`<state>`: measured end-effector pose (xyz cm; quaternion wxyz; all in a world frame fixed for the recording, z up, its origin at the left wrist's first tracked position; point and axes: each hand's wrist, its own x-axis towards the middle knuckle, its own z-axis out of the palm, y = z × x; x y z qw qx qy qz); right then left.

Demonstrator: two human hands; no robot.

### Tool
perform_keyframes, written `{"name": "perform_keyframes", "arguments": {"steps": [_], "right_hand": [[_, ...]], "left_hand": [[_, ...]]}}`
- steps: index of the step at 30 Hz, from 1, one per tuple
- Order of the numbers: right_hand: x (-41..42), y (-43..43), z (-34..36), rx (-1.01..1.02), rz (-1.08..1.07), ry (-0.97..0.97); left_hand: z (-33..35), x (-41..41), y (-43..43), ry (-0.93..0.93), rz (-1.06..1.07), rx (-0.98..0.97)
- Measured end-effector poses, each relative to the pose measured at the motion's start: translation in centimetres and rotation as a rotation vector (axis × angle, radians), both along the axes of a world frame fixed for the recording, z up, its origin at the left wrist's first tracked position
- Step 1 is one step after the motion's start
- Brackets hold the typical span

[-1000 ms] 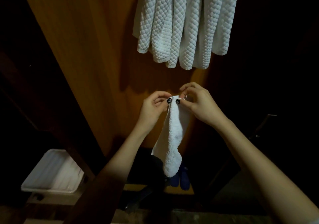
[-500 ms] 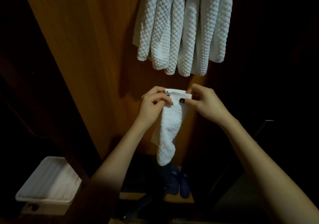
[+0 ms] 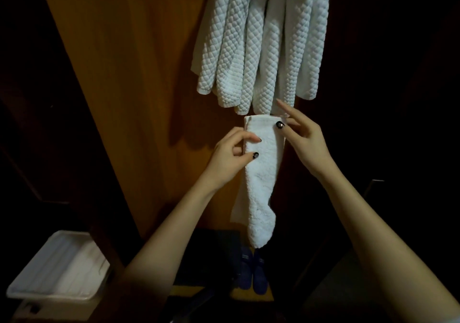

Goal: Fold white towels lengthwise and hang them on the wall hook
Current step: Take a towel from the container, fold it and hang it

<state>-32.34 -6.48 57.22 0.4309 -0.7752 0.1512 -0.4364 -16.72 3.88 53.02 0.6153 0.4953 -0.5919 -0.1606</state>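
Rising since the earlier frame, the folded white towel [image 3: 261, 170] is now hanging lengthwise just below the hung towels [image 3: 261, 43], with the left hand [image 3: 230, 154] pinching its left edge and the right hand [image 3: 305, 139] pinching its top right corner, other fingers splaying. Folding is looking done. Lifting it onto the hook, out of view above the hung towels, is still remaining.

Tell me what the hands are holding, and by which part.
A white towel: the left hand pinches its left edge near the top, the right hand pinches its top right corner.
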Motion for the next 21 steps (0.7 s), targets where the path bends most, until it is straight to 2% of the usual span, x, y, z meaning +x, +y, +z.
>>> {"name": "perform_keyframes", "arguments": {"steps": [3,6,12,17,21], "right_hand": [[-1.1,0.5,-1.2,0.057,0.110,0.082],[-1.0,1.2,-2.8,0.067,0.118,0.176],[0.4,1.0,-2.4,0.101,0.100,0.108],[1.4,-0.2,-3.1,0.138,-0.016,0.044],[1.9,-1.2,-3.5,0.119,-0.082,0.049]], "left_hand": [[1.1,0.3,-0.6,0.078,-0.008,-0.036],[2.4,0.7,-1.2,0.132,-0.030,-0.071],[3.4,1.3,-2.6,0.101,-0.008,-0.043],[-1.4,0.2,-2.0,-0.083,0.302,-0.093],[-5.1,-2.3,-1.5,-0.037,0.255,0.006]]}}
